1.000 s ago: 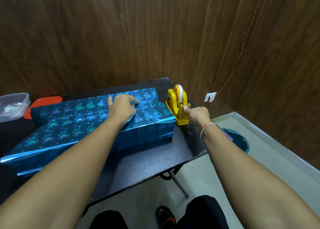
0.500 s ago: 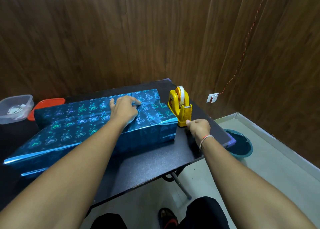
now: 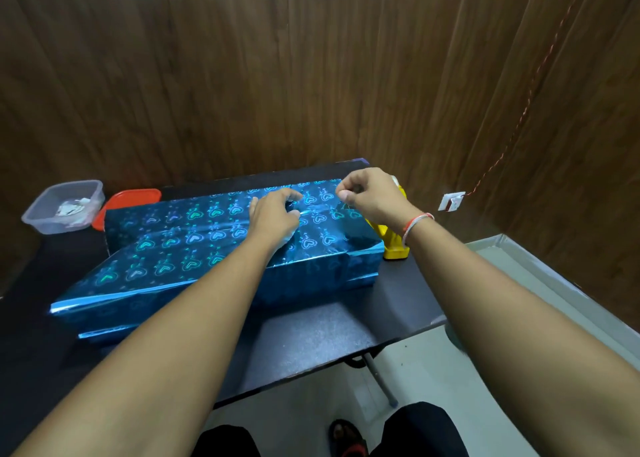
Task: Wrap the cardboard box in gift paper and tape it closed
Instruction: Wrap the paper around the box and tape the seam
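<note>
A matte black table (image 3: 311,339) carries the long flat box (image 3: 214,248) in glossy blue heart-print foil; the left hand (image 3: 273,214) presses its seam with curled fingers, the right hand (image 3: 367,193) pinches something unclear above

Right hand (image 3: 369,197): moved from the yellow tape dispenser (image 3: 393,240) up over the wrapped box (image 3: 214,245), thumb and fingers now pinched together near the left hand (image 3: 273,216). Dispenser now partly hidden behind right wrist.
</note>
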